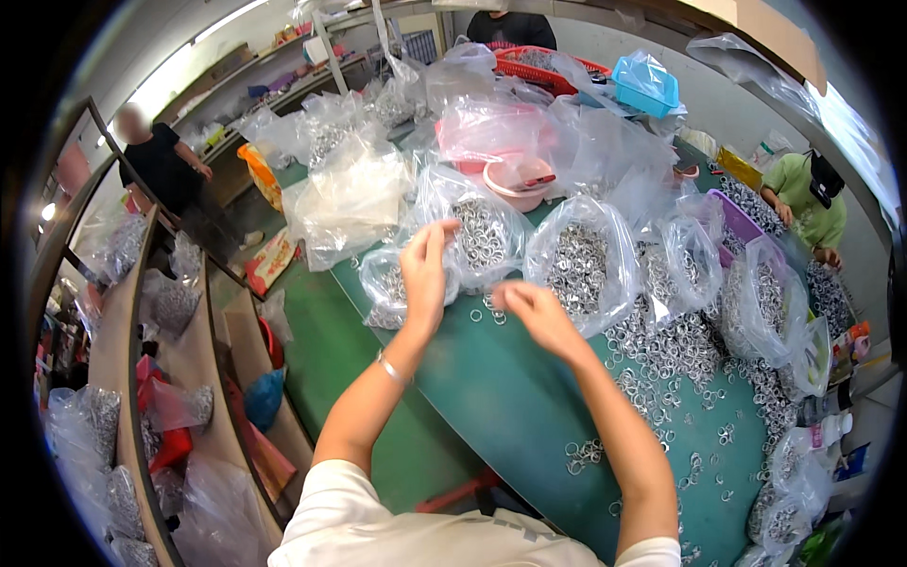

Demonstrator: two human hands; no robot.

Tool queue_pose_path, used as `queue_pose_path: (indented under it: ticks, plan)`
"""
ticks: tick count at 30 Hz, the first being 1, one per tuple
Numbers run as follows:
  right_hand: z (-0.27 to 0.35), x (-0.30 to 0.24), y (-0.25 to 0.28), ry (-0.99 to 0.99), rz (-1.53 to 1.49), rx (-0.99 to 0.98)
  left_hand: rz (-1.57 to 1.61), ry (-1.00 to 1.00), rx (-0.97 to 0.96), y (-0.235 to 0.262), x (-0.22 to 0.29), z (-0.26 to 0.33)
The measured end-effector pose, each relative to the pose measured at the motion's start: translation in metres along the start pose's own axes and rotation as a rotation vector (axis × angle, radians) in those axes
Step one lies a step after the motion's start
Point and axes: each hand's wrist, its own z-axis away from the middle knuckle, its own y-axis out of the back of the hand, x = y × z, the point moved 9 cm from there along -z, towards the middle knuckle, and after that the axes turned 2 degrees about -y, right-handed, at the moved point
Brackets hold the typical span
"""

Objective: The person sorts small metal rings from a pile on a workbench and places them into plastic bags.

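Green surface (510,416) crowded with bags of metal rings (578,269) — many loose rings (675,345) left unsorted. Left hand (425,269) pinches a bag's (477,241) top; right hand (534,312) — grip narrow, contents unclear.

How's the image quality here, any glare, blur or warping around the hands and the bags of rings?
Head view: strong fisheye bending at the rim, black corners; glare on the clear bags; left hand and right hand slightly soft; ceiling light blown out.

Right hand (534,312): fingertips blurred, anything pinched too small to tell. Left hand (425,269): covers part of a bag of rings (482,241) just behind it.
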Motion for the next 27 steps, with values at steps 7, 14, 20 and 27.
queue_pose_path:
  ticks: [7,14,20,27]
  plan:
    - [0.023,0.070,-0.033,0.091,0.328,0.168,-0.664,-0.033,-0.329,-0.005,-0.105,0.111]
    - [0.002,0.084,-0.047,0.207,0.546,0.204,-0.556,0.013,-0.468,-0.022,-0.118,0.102]
    - [0.024,0.061,-0.031,0.240,0.306,0.258,-0.406,0.102,-0.347,0.005,-0.103,0.118]
    - [0.032,0.055,-0.054,0.191,0.267,0.149,-0.124,0.283,-0.110,0.030,-0.090,0.144]
